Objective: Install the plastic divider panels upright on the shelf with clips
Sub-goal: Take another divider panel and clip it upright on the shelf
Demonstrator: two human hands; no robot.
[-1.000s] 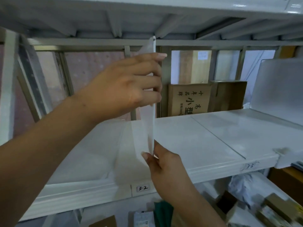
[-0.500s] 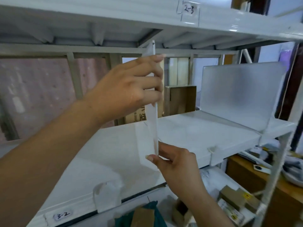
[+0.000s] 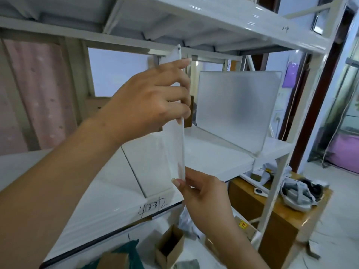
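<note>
I hold a translucent plastic divider panel (image 3: pixel 174 150) upright and edge-on to me, above the front of the white shelf (image 3: pixel 209 158). My left hand (image 3: pixel 153 101) grips its upper part with the fingers wrapped over the near edge. My right hand (image 3: pixel 202 193) pinches its bottom corner from below. A second frosted divider panel (image 3: pixel 237 107) stands upright at the shelf's right end, by the post. The shelf lip carries a handwritten label "3-3" (image 3: pixel 153 206). No clip is clearly visible on the held panel.
The upper shelf (image 3: pixel 213 22) hangs close above the panel's top. A white shelf post (image 3: pixel 275 183) rises at right. Below are open cardboard boxes (image 3: pixel 171 247) and a wooden cabinet (image 3: pixel 275 220) with a wrapped bundle on top. A pink curtain (image 3: pixel 38 98) hangs behind at left.
My view has swung right along the shelf, from the "3-2" section to the "3-3" section. Both hands keep the same grip on the panel, which stays upright; the standing panel is now nearer.
</note>
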